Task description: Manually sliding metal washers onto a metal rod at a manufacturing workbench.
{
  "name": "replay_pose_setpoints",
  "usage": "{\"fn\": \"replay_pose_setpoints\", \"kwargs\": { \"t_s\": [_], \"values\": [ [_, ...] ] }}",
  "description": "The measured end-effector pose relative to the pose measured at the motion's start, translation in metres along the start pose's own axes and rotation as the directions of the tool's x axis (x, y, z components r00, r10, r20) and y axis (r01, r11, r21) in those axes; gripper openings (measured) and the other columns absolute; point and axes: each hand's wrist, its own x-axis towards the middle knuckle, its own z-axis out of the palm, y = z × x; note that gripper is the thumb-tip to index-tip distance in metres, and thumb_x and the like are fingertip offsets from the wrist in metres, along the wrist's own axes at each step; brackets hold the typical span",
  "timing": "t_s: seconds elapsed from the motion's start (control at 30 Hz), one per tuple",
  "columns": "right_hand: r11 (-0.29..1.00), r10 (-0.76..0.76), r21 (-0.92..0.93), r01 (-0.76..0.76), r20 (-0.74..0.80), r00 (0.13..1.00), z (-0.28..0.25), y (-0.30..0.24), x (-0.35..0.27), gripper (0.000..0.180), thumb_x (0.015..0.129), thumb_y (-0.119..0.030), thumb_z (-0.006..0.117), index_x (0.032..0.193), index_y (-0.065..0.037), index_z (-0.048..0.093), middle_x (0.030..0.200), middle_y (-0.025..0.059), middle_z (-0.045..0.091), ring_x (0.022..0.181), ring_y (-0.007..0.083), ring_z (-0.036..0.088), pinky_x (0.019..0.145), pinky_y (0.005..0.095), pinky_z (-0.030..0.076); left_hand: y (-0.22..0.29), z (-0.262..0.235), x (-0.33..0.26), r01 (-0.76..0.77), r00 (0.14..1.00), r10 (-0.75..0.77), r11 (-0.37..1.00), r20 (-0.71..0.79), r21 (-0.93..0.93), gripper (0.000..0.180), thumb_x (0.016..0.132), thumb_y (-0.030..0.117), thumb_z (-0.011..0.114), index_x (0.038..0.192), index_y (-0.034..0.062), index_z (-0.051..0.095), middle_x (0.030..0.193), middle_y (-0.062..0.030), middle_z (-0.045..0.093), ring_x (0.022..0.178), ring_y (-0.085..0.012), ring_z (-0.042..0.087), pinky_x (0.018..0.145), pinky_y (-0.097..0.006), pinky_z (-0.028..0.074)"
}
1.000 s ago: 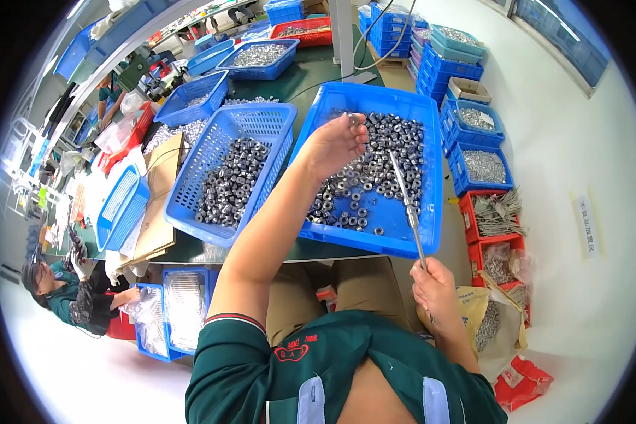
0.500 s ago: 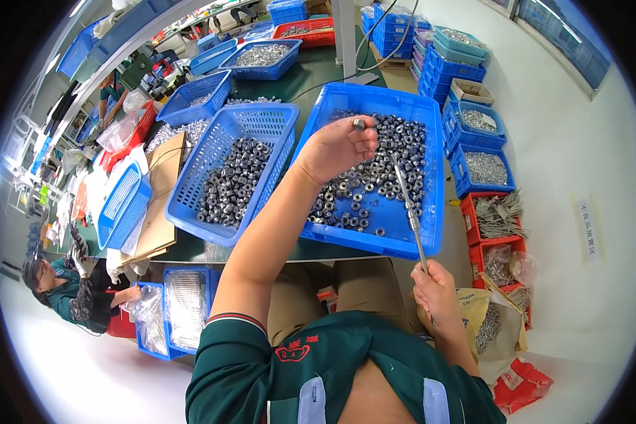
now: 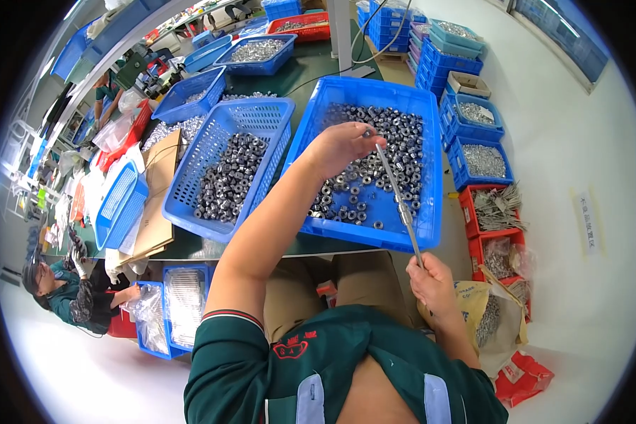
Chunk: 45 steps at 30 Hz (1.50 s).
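Observation:
My left hand (image 3: 345,147) is raised over the large blue tray (image 3: 311,225), its fingers pinched on a small dark metal nut (image 3: 367,133) that they partly cover. Lower right, my right hand (image 3: 433,284) is wrapped round the near end of a slim metal rod (image 3: 394,185) with a thicker collar partway along. The rod slants up and left across the tray, its far tip close to my left fingertips; whether they touch I cannot tell. Loose dark nuts (image 3: 403,131) lie spread in the tray below.
Left of the tray stands a blue perforated basket (image 3: 184,177) of similar nuts. Cardboard (image 3: 155,212) leans beside it. Stacked blue crates (image 3: 466,169) and red bins (image 3: 477,247) line the right. A co-worker (image 3: 67,290) sits at the far left.
The rod's far tip has swung up and left, and my left hand has turned, so the two are now much closer. My right hand keeps its grip, slightly shifted.

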Motion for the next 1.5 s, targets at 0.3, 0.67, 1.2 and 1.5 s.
{"fn": "replay_pose_setpoints", "kwargs": {
  "t_s": [0.3,0.67,1.2,1.5],
  "values": [
    [1.0,-0.006,0.013,0.006,0.015,1.0,0.001,-0.002,0.004,0.01,0.09,-0.013,0.054,0.084,-0.005,0.05,0.058,-0.0058,0.04,0.043,0.0007,0.034,0.039,0.016,0.025,-0.004,0.005,0.002,0.034,0.996,-0.047,0.982,0.069,0.186,0.02,0.086,0.019,0.058,0.1,0.0044,0.059,0.101,-0.014,0.064,0.105,-0.0282,0.058,0.092,-0.039,0.041],
    [0.991,0.016,0.131,-0.015,-0.003,1.0,0.011,-0.015,0.011,0.011,0.091,-0.011,0.05,0.083,-0.004,0.05,0.056,-0.0055,0.039,0.039,0.0008,0.033,0.035,0.0161,0.025,-0.021,0.034,-0.008,0.106,0.928,-0.241,0.902,0.283,0.42,0.026,0.08,0.018,0.068,0.101,0.0039,0.065,0.097,-0.0044,0.065,0.088,-0.011,0.056,0.081,-0.024,0.042],
    [0.999,0.036,0.043,-0.031,-0.112,0.993,-0.001,0.0,-0.006,0.011,0.091,-0.014,0.052,0.088,-0.003,0.05,0.054,-0.0045,0.04,0.038,0.0019,0.033,0.035,0.0164,0.025,-0.05,-0.002,0.007,0.037,0.998,-0.034,-0.455,-0.059,0.89,0.018,0.075,0.025,0.064,0.091,0.0184,0.068,0.085,-0.0098,0.066,0.081,-0.0289,0.063,0.07,-0.041,0.049],
    [0.998,0.052,0.05,-0.048,-0.095,0.994,-0.003,-0.004,-0.006,0.011,0.09,-0.013,0.052,0.087,-0.003,0.049,0.055,-0.0051,0.04,0.039,0.0017,0.033,0.035,0.0165,0.026,-0.055,0.009,0.01,0.044,0.998,-0.016,-0.582,-0.066,0.812,0.017,0.077,0.011,0.052,0.088,0.0146,0.065,0.086,-0.0128,0.066,0.083,-0.0319,0.063,0.07,-0.044,0.049]
  ]
}}
